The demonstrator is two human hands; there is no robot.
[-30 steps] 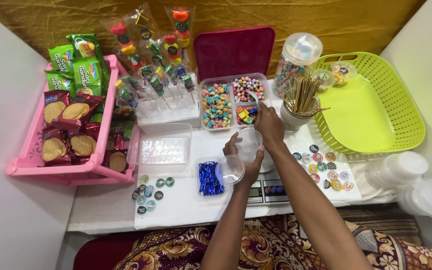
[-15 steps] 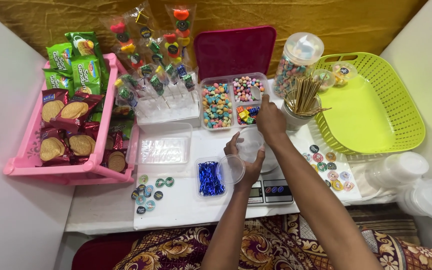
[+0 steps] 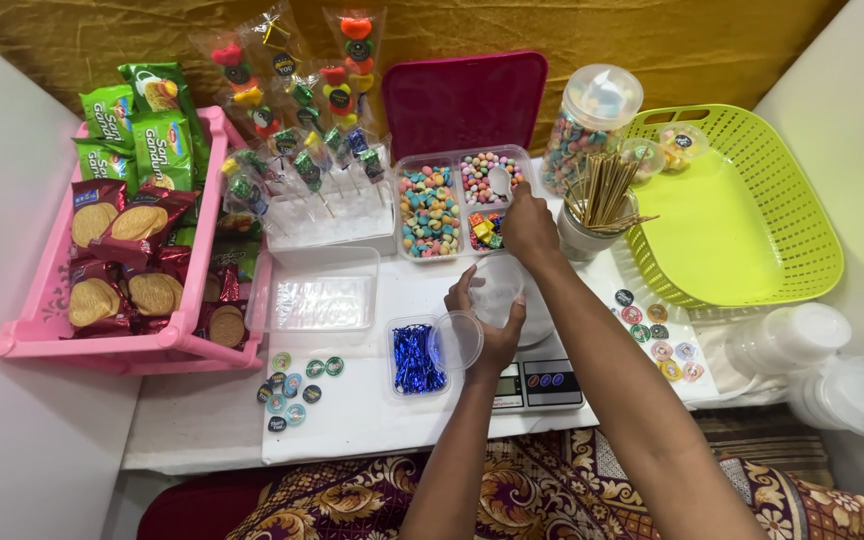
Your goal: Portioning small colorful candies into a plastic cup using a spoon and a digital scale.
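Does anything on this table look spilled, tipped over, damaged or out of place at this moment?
Nothing stands out. The candies sit inside the divided candy box, the wooden sticks stand in their cup, and the round stickers lie flat on the table. The left hand holds a clear cup and its lid upright; the right hand holds a spoon over the box.

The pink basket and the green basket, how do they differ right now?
The pink basket sits at the left, packed with biscuit packets; the green basket sits at the right, nearly bare, with only small candy cups at its far rim. The green basket has perforated walls; the pink basket has slotted ones. Both are plastic and rest on the white table.
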